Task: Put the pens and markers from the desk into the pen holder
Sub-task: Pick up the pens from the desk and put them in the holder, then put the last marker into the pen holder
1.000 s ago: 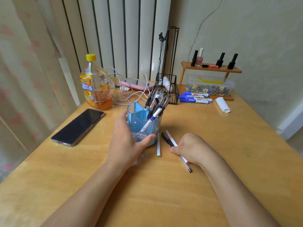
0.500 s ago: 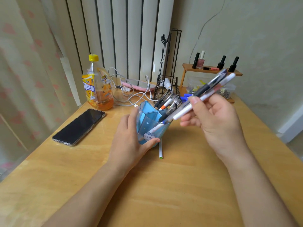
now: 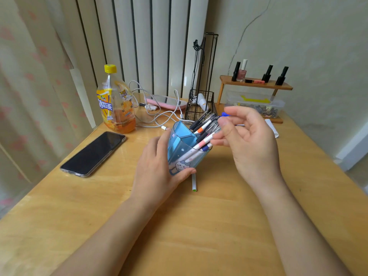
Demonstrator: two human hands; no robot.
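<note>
My left hand [image 3: 157, 172] grips the blue translucent pen holder [image 3: 179, 156] with a cat picture and tilts it to the right on the desk. Several pens and markers [image 3: 203, 126] stick out of its mouth. My right hand [image 3: 251, 148] is at that mouth, thumb and fingers pinched on the upper ends of a white pen with a pink band [image 3: 203, 143] and a dark pen beside it, whose lower ends are inside the holder. A white pen with a green tip [image 3: 194, 183] lies on the desk just under the holder. Blue markers [image 3: 225, 114] peek out behind my right hand.
An orange drink bottle [image 3: 115, 104] and a phone [image 3: 93, 154] are on the left. White cables [image 3: 159, 116], a black wire basket [image 3: 199, 108], a wooden shelf [image 3: 256, 84] with nail polish bottles and a clear box [image 3: 256, 104] line the back. A white roll [image 3: 271, 128] lies at right.
My right hand picked two pens off the desk, lifted them and brought them down into the tilted holder. My left hand tipped the holder to the right.
</note>
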